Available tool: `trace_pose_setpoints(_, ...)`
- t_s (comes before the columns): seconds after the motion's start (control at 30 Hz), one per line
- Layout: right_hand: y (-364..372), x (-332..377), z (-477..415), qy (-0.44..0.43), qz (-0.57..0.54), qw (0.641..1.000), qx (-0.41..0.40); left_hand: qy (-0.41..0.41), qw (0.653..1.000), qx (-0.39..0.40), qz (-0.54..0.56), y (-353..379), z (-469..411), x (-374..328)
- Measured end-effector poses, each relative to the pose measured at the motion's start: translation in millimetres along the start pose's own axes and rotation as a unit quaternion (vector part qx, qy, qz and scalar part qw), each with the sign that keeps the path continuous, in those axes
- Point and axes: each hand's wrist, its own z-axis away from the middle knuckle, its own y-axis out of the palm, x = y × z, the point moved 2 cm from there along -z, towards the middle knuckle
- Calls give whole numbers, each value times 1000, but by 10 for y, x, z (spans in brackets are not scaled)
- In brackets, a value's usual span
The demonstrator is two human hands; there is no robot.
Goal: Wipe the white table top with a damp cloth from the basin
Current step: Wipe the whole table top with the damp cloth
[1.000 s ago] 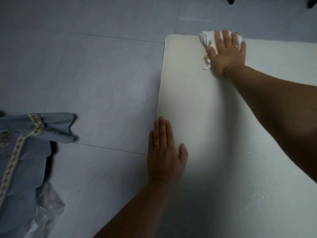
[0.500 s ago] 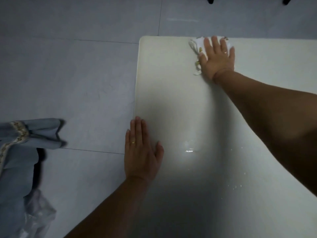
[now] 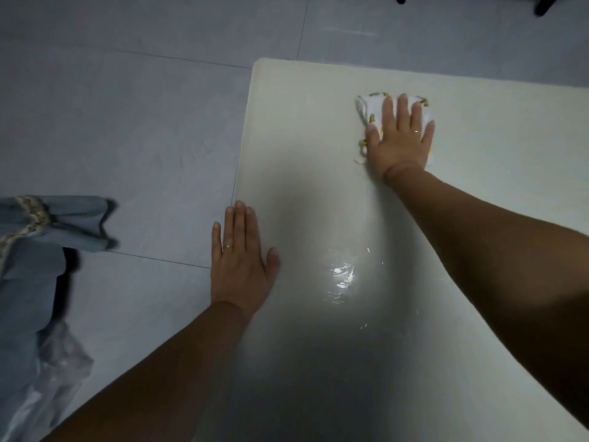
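Note:
The white table top (image 3: 306, 129) fills the right half of the head view, with its far left corner at upper middle. My right hand (image 3: 400, 140) lies flat, fingers spread, pressing a white cloth with yellow marks (image 3: 371, 108) onto the table a little inside the far edge. Only the cloth's edges show around my fingers and palm. My left hand (image 3: 239, 263) rests flat on the table's left edge, fingers together, holding nothing. A wet sheen (image 3: 344, 275) glints on the table between my arms. The basin is not in view.
Grey floor tiles (image 3: 127, 106) lie left of and beyond the table. A blue garment with patterned trim (image 3: 35, 237) and a clear plastic bag (image 3: 51, 378) sit at the far left. Dark furniture legs (image 3: 541, 4) show at the top right.
My right hand has slid the cloth back from the table's far edge toward me. My left hand has stayed planted on the left edge. A wet patch now shows on the table.

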Motion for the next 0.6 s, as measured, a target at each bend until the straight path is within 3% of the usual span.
trace_pose_setpoints(0.1,121,355,310,5,3,1000,4,-7,1000,9,-16,-8,-3,-11)
trace_pose_setpoints(0.2,266,627,774,-137,25,990,8,-16,999,17,-44,-22,0,-31)
trace_pose_setpoints(0.3,233,326,821,-222,53,974,17,-21,999,9,-37,-44,40,-37)
trace_pose_setpoints(0.47,138,-159,705,-72,14,997,5,-4,999,-28,34,-18,300,-283)
trace_pose_setpoints(0.6,147,-103,661,-51,1,999,-10,30,998,-20,45,139,477,-412)
